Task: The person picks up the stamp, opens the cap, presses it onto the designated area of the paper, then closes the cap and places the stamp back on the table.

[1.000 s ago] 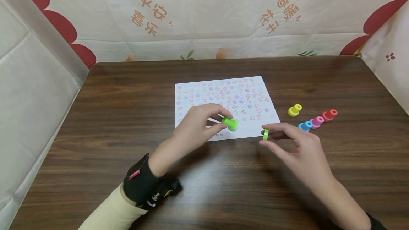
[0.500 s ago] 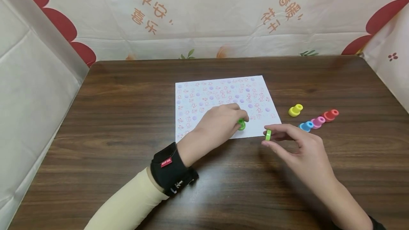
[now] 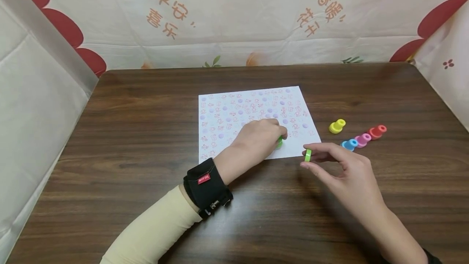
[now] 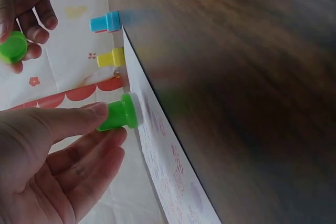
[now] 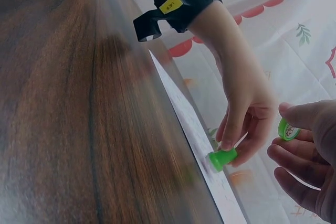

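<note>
My left hand (image 3: 256, 137) pinches a green stamp (image 4: 118, 115) between thumb and fingers. Its white stamping face stands against the sheet of paper (image 3: 216, 113), near the right part of the front edge. Purple and red stamp prints cover much of that sheet. My right hand (image 3: 344, 170) holds a small green cap (image 3: 307, 155) by thumb and fingertips, just off the paper's front right corner. A printed picture shows on the cap's end in the right wrist view. In the head view, the left fingers hide part of the stamp.
Right of the paper stands a yellow stamp (image 3: 337, 126). Beyond the right hand, a blue stamp (image 3: 349, 144), a pink stamp (image 3: 363, 140) and a red stamp (image 3: 377, 132) form a slanting row. A printed cloth (image 3: 227, 15) hangs behind the brown wooden table (image 3: 146, 113).
My left hand has moved right with the green stamp, turned it face down and lowered it to the paper. My right hand has stayed almost still with the cap.
</note>
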Tool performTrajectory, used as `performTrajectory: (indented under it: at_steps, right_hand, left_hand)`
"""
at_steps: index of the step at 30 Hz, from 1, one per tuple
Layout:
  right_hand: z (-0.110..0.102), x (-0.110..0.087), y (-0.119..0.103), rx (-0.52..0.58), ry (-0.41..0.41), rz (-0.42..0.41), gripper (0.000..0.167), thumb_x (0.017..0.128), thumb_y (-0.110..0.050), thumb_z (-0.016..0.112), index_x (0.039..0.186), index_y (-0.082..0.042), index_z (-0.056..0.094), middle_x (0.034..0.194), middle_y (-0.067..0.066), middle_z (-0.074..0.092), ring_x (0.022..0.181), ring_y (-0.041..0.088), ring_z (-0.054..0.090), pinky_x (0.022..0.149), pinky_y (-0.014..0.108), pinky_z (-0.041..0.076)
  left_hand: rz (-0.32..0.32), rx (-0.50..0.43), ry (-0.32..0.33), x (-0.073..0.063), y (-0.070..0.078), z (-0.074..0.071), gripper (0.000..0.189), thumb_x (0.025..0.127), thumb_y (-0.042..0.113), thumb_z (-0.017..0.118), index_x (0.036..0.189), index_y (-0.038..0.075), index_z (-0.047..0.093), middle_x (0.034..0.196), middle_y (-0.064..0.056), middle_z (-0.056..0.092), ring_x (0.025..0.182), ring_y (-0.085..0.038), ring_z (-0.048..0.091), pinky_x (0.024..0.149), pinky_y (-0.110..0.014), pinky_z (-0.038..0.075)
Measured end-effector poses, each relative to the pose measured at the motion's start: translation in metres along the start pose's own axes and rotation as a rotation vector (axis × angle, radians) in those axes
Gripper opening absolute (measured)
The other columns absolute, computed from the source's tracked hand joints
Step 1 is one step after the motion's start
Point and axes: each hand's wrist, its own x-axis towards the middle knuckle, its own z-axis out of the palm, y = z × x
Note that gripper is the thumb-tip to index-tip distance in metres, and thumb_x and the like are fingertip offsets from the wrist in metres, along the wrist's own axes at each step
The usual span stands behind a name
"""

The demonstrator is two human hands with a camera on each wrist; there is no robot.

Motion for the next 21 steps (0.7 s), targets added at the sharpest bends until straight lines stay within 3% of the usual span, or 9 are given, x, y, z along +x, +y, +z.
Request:
performTrajectory:
  at_steps: [11, 21]
  right_hand:
    - [0.001, 0.002, -0.002, 0.009, -0.004, -0.011, 0.051, 0.059, 0.004, 0.091, 0.104, -0.013, 0.076, 0.081, -0.008, 0.074, 0.08, -0.013, 0.063, 0.08, 0.004, 0.046]
    - [0.001, 0.002, -0.002, 0.002, -0.008, -0.002, 0.049, 0.059, 0.003, 0.091, 0.104, -0.012, 0.076, 0.081, -0.007, 0.074, 0.08, -0.014, 0.063, 0.079, 0.004, 0.045]
  left_hand:
    - [-0.016, -0.013, -0.032, 0.009, 0.002, -0.002, 0.028, 0.093, 0.012, 0.07, 0.117, 0.026, 0.073, 0.112, 0.01, 0.073, 0.094, -0.007, 0.067, 0.081, -0.024, 0.056]
    - [-0.003, 0.031, -0.015, 0.014, 0.007, 0.0, 0.017, 0.094, 0.011, 0.068, 0.104, 0.024, 0.075, 0.098, 0.008, 0.074, 0.079, -0.008, 0.063, 0.067, -0.022, 0.053]
